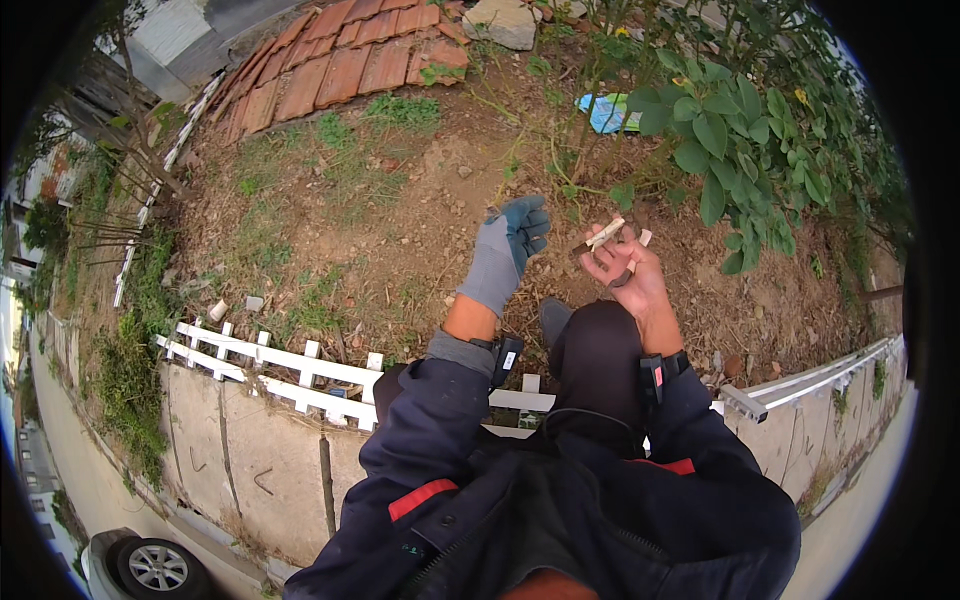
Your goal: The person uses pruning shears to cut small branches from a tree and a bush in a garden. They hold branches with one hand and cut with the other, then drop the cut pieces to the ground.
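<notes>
My left hand (508,250), in a grey glove with dark teal fingers, is in front of me above the soil. Its fingers are curled closed, and I cannot make out what they hold, if anything. To its right is my bare right hand (630,275), palm partly up, with the fingers bent around a small hand tool (605,235). The tool shows two pale handle-like pieces and dark metal parts; its exact kind is unclear. Thin green stems of a leafy shrub (710,130) reach down just beyond both hands.
A low white picket fence (300,375) runs close by my legs, beside concrete slabs (275,470). Red roof tiles (345,60) lie at the far left. A blue and green plastic bag (607,113) rests under the shrub. A car wheel (158,567) shows at the lower left.
</notes>
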